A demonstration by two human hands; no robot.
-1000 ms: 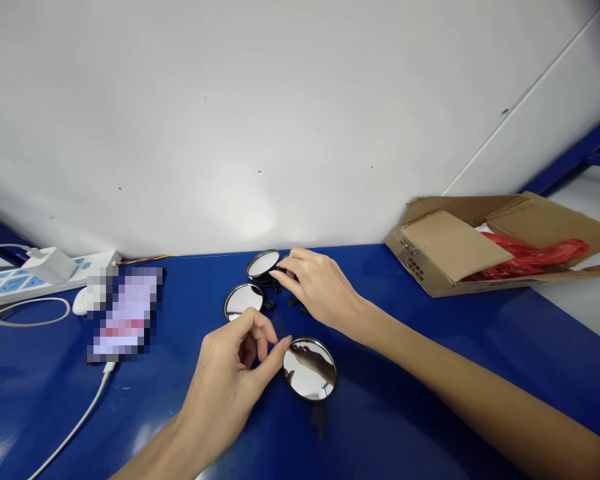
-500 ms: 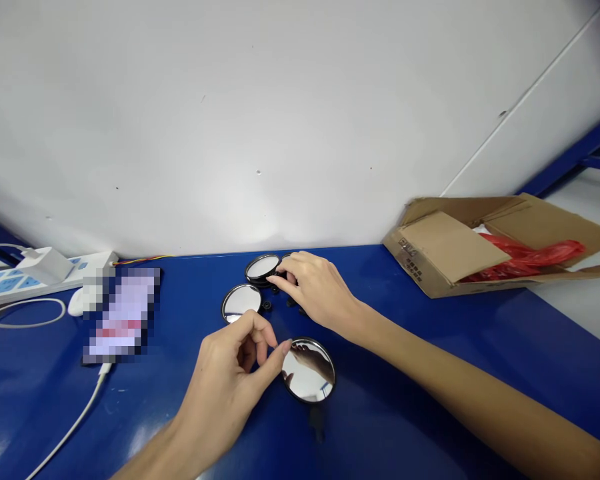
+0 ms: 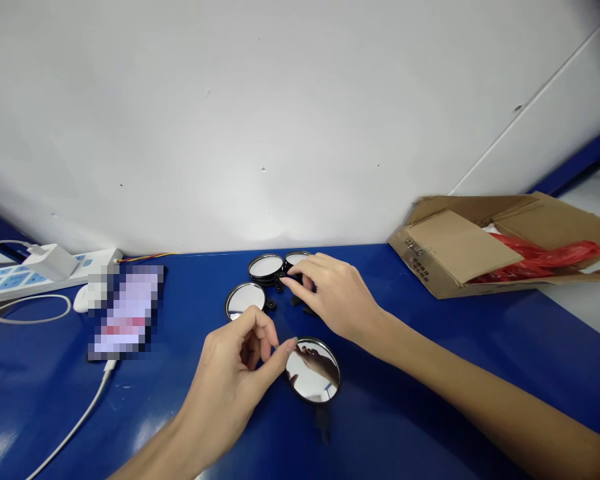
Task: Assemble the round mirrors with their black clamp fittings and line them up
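Note:
My left hand is closed in a pinch at the upper left rim of a round black-rimmed mirror, whose glass faces me and reflects fingers. A dark stem or its reflection shows below that mirror. My right hand is pinched at the back of the group, beside a small black mount; what lies between its fingertips is too small to make out. Another round mirror lies behind my left hand. Further back are a stacked round mirror and one partly hidden by my right hand, the back right mirror.
At the left, a phone is plugged into a white cable, near a power strip with a charger. An open cardboard box with red plastic stands at the right on the blue table. A white wall rises behind.
My right hand has drawn slightly to the right, exposing more of the back right mirror and the black mount. My left hand stays at the front mirror. The whole view has shifted slightly.

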